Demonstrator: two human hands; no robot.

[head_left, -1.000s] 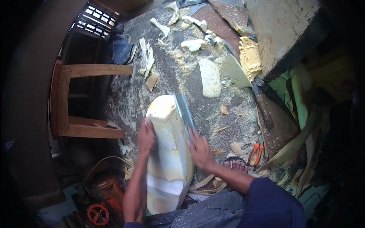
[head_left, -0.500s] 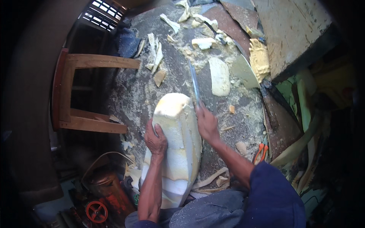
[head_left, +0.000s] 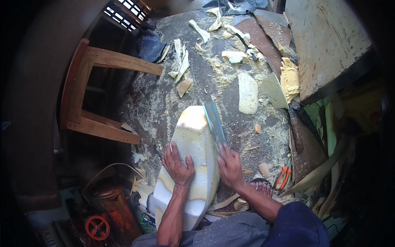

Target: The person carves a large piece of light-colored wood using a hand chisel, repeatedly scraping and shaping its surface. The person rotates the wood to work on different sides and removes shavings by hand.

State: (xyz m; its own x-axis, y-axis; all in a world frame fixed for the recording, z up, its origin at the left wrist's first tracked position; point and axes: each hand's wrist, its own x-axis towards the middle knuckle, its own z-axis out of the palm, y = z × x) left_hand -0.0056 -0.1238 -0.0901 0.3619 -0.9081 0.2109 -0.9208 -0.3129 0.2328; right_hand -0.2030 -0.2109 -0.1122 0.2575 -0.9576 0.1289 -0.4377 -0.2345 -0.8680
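A long, pale foam block (head_left: pixel 193 144), yellowed in patches, lies lengthwise before me, its near end by my lap. My left hand (head_left: pixel 179 168) rests flat on the block's left upper side with thumb and fingers apart. Along the block's right edge, my right hand (head_left: pixel 231 166) is closed round the near end of a long, thin flat blade (head_left: pixel 214 123). The blade points away from me and its far part is smeared by motion. It lies close against the block's right side; whether it touches cannot be made out. Any handle is hidden in the fist.
Foam scraps (head_left: pixel 248 94) and crumbs litter the dark floor (head_left: pixel 158 119). A wooden frame with legs (head_left: pixel 121 61) lies at left, above a rusty machine with a red handwheel (head_left: pixel 98 227). Orange-handled pliers (head_left: pixel 283 177) lie at right near my foot (head_left: pixel 263 188). A large board (head_left: pixel 325 41) stands far right.
My right hand and the blade have come nearer to me, along the block's right edge. My left hand has shifted from gripping the block's left edge to lying on top.
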